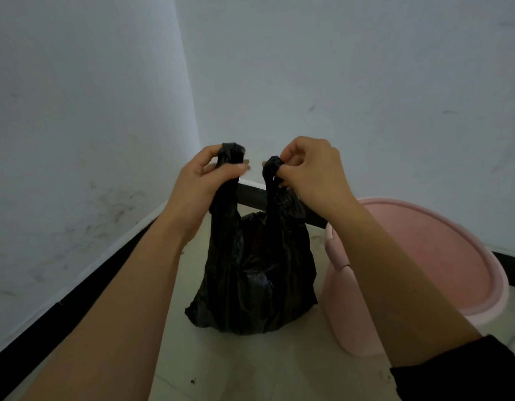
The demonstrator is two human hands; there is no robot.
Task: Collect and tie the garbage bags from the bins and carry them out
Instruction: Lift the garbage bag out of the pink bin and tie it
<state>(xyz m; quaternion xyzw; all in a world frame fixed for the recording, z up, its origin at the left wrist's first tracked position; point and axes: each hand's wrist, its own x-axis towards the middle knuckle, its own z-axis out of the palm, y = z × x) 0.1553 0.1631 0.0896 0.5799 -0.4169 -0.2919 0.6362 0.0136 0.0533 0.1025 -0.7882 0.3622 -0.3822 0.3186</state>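
— Two handle loops rise from one black garbage bag, which appears to rest on the tiled floor in a room corner, out of its bin, its long axis upright.

— And the hands?

— Directly above the bag and level with each other. The left hand is clamped round the left loop, and the right hand pinches the right loop. A narrow gap parts the loops, which are neither crossed nor knotted.

— Which hand is nearer for the tie?

— Neither, on this evidence. The bag sits centred beneath both, so the knot likely turns on drawing the loops sideways across that gap.

— Around it?

— A pink bin stands just beside the bag on the person's right, under the right forearm. Pale walls and dark skirting lie behind.
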